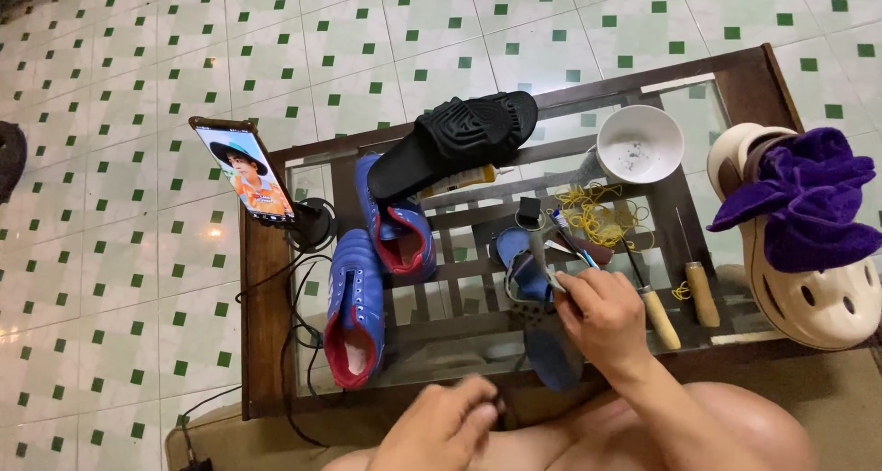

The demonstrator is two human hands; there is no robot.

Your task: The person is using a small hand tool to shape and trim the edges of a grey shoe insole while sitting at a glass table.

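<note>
White floor (119, 278) with small green squares all around, lots of open room on the left.

Low dark wooden table with a glass top (266, 315), pulled right up to the knees, likely so everything is easy to reach. Rim crowded on the right, only a thin bare strip along the near edge.

Big cream rubber clog (818, 301) at the right end, hanging partly over the table's edge, with a purple cloth (808, 195) bunched on top of it.

Two blue sports shoes with red insides (356, 310), lying one behind the other on the left part of the glass. Black rubber slipper (459, 140) leaning on the far one, tipped up.

Dark blue sandal (547, 342) flat on the glass just under the right hand, close to the near edge.

Phone on a small black stand (246, 172) at the left corner, tilted up, probably for watching.

White round bowl (639, 145) at the back.

Right hand (602, 310) pinched tight on a thin blue and white brush (568, 237), pointing away over the sandal.

Left hand (450, 425) low by the knee, fingers curled, blurry; cannot tell if anything is in it.

Two wooden-handled pointed tools (682, 306) side by side to the right, within easy reach.

Yellow rubber bands (593, 212) scattered by the bowl.
</note>
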